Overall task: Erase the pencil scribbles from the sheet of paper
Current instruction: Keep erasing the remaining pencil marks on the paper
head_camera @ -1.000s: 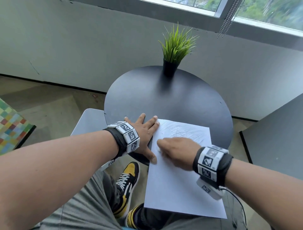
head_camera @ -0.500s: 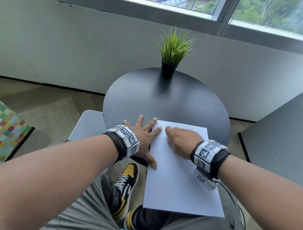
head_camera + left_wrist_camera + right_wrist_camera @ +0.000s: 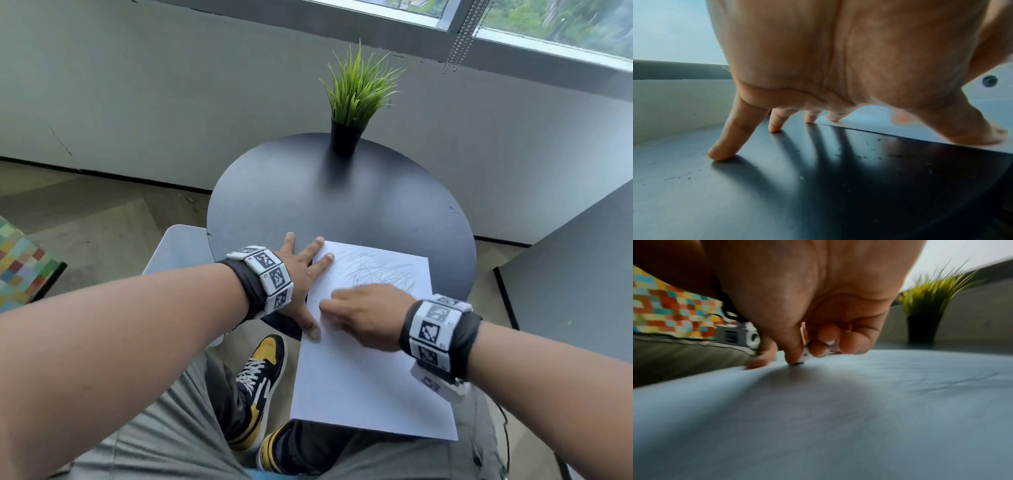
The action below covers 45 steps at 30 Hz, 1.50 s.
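A white sheet of paper point(image 3: 370, 377) lies on the round black table point(image 3: 342, 205) and hangs over its near edge above my lap. Grey pencil scribbles point(image 3: 376, 270) cover its far part. My left hand point(image 3: 301, 274) lies flat with fingers spread, holding down the sheet's left edge; in the left wrist view its fingertips point(image 3: 721, 154) press on the table and paper point(image 3: 875, 120). My right hand point(image 3: 359, 315) sits on the paper just below the scribbles, fingers curled, pinching a small white eraser point(image 3: 804, 357) whose tip touches the paper point(image 3: 838, 402).
A potted grass plant point(image 3: 352, 113) in a black pot stands at the table's far edge. A grey tabletop point(image 3: 582, 274) is on the right and a pale chair seat point(image 3: 178, 246) on the left. My legs and yellow-black shoes point(image 3: 260, 370) are below.
My right hand has slid back toward me from the top of the sheet, uncovering the scribbles. The left hand stays in place on the paper's edge.
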Tool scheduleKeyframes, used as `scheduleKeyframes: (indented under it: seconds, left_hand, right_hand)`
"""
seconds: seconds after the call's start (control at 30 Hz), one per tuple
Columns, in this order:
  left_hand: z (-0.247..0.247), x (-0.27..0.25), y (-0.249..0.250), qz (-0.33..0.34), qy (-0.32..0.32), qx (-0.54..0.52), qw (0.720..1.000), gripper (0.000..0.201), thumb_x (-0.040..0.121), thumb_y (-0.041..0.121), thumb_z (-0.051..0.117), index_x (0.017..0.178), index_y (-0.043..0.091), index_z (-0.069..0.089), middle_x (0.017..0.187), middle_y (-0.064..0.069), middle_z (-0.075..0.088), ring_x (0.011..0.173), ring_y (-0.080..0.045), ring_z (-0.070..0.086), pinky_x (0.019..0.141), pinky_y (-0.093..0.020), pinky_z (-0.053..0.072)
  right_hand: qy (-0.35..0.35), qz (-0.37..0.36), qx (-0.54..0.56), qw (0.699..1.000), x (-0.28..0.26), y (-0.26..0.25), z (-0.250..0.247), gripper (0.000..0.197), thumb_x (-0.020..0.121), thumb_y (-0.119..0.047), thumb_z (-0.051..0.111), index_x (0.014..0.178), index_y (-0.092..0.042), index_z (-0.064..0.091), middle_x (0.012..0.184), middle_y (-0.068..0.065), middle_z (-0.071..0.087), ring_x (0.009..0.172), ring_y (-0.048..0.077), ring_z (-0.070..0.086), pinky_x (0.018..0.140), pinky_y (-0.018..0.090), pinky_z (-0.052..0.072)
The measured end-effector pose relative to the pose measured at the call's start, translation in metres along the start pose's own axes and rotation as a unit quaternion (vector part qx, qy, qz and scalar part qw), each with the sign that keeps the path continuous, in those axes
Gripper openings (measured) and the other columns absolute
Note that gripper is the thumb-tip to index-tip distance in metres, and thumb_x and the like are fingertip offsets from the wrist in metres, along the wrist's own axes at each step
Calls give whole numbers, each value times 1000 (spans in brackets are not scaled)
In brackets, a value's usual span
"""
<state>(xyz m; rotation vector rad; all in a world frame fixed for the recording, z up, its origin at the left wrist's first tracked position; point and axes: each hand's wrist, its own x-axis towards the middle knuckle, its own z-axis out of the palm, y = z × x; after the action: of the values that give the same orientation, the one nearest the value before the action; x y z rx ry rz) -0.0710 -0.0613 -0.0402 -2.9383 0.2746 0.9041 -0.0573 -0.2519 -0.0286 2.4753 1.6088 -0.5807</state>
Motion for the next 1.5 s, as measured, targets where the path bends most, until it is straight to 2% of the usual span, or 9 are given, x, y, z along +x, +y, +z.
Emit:
scheduleKeyframes:
  seconds: [0.1, 0.27, 0.4, 0.57, 0.8, 0.97, 1.13, 1.3, 1.5]
  left_hand:
    - [-1, -3, 1, 3, 13, 5, 1000, 145, 52, 92, 66, 158, 34, -15, 165, 8, -22, 150, -47, -8, 103, -72, 31]
    - [-1, -4, 4, -5, 11, 23, 1000, 145, 54, 92, 66, 157, 33, -19, 165, 6, -24, 149, -47, -9, 105, -72, 29]
    - [1, -4, 1, 3, 13, 8, 1000, 148, 50, 92, 67, 158, 33, -15, 166, 5, -22, 149, -47, -8, 104, -73, 29]
    - [0, -4, 2, -1, 2, 7, 1000, 150, 49, 93, 66, 156, 35, -20, 164, 7, -27, 149, -47, -14, 104, -75, 26]
    - [-4, -9, 3, -4, -1, -9, 1000, 145, 54, 91, 67, 157, 35, -18, 165, 6, -26, 150, -45, -16, 108, -74, 23]
    - [2, -3, 3, -17, 26, -52, 998, 132, 52, 103, 47, 156, 41, -6, 165, 14, -19, 152, -39, -11, 103, -78, 25]
    - [11, 1, 2, -14, 46, -45, 998, 134, 45, 102, 53, 152, 43, -2, 165, 13, -13, 151, -41, -8, 98, -82, 24]
    - [7, -3, 0, -11, 34, -29, 999, 135, 47, 100, 57, 153, 46, -7, 164, 14, -14, 151, -40, -7, 95, -79, 32]
    - [0, -4, -5, -2, 17, 0, 1000, 135, 48, 97, 61, 152, 48, -10, 165, 12, -17, 151, -39, -1, 94, -74, 36]
  right_hand:
    - [50, 104, -2, 993, 10, 24, -9, 11, 97, -24, 39, 107, -24, 42, 98, -2, 51, 88, 30, 57, 64, 41, 47]
    - [-5, -42, 11, 999, -4, -14, 3, 14, 99, -27, 43, 106, -32, 33, 93, -1, 48, 80, 29, 56, 58, 39, 44]
    - [43, 120, -13, 992, 10, 18, -9, 16, 94, -22, 44, 109, -26, 40, 96, -3, 47, 89, 30, 58, 60, 37, 40]
    - [12, 28, 71, 997, -1, -17, 2, 11, 94, -24, 48, 103, -27, 43, 95, -5, 50, 80, 24, 51, 66, 38, 47]
    - [80, 298, 132, 942, 9, 59, -12, 19, 100, -39, 41, 105, -22, 50, 103, 3, 62, 92, 29, 56, 74, 34, 43]
    - [90, 286, 147, 943, 8, 46, -8, 15, 98, -33, 42, 103, -21, 49, 101, 3, 62, 96, 28, 57, 80, 37, 47]
    - [62, 91, 92, 990, 5, -5, 8, 14, 96, -36, 44, 104, -25, 47, 100, -1, 56, 92, 25, 56, 72, 39, 47]
    - [102, 229, 101, 963, 16, 42, -7, 19, 99, -39, 39, 102, -22, 46, 104, 2, 62, 96, 31, 58, 78, 39, 49]
    - [30, 101, 109, 988, 17, 10, 0, 6, 95, -29, 46, 101, -28, 46, 104, -4, 60, 95, 25, 56, 76, 40, 48]
